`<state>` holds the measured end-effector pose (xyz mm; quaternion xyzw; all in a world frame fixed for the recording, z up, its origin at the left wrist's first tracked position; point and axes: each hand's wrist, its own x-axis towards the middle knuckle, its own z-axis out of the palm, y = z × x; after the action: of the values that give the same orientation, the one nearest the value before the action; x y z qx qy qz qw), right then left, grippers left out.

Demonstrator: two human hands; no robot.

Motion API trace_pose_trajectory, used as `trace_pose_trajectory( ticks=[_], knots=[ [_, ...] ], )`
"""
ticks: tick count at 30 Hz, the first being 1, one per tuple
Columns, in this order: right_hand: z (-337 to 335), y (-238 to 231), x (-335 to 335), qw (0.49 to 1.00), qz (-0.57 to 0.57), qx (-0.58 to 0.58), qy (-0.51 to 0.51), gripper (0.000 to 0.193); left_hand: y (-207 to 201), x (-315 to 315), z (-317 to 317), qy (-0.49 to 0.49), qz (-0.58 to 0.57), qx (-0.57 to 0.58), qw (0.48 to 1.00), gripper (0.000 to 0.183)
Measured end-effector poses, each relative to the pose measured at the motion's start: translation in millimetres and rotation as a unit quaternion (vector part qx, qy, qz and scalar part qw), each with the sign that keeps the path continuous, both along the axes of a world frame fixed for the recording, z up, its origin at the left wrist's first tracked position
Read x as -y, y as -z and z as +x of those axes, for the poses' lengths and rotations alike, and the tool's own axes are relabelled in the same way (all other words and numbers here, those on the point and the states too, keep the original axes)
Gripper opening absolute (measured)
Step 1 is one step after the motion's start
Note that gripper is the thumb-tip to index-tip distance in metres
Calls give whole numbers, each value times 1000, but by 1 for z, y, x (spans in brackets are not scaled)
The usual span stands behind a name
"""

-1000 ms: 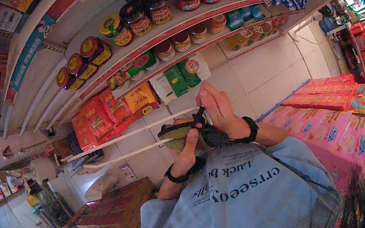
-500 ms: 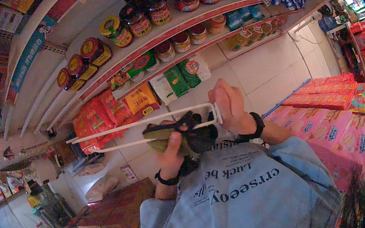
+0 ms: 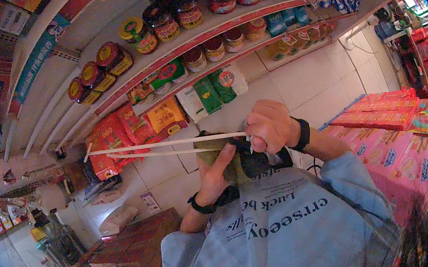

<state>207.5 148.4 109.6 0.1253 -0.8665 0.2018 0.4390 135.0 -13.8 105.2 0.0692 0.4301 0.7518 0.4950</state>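
Observation:
A long white wire frame (image 3: 161,143), bent like a narrow U, stretches out to the left in front of my chest. Its closed end sits in my right hand (image 3: 271,126), whose fingers are curled around it. My left hand (image 3: 216,181) grips an olive-green and black cloth (image 3: 210,149), thumb on top, right beside the frame's wires. Part of the cloth hangs dark below my right hand. I cannot tell how far it wraps the wire, as my hands cover that spot.
Ahead, store shelves (image 3: 242,19) hold several jars (image 3: 160,24), with red and orange bags (image 3: 134,125) below. Pink cartons (image 3: 389,148) and red packages (image 3: 378,110) are stacked at my right. A brown wooden box (image 3: 141,237) stands at the lower left, on the tiled floor.
The wire frame has turned so that its two wires look closer together. My right hand has closed around its end, and my left hand and cloth have slid right, nearer to it.

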Motion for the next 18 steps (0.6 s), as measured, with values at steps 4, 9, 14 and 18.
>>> trace_pose_trajectory(
  ticks=[4,9,14,18],
  knots=[
    [-4,0,5,999,2,-29,27,11,-5,-2,0,-16,-18,9,1000,19],
    [-16,13,25,856,-451,250,35,6,1,-4,-17,49,19,-194,980,16],
    [-19,7,25,902,-379,186,92,14,6,-4,-16,13,5,-252,968,16],
    [-6,5,11,958,-231,161,52,19,3,-9,-5,-56,-23,-85,995,19]
  ],
)
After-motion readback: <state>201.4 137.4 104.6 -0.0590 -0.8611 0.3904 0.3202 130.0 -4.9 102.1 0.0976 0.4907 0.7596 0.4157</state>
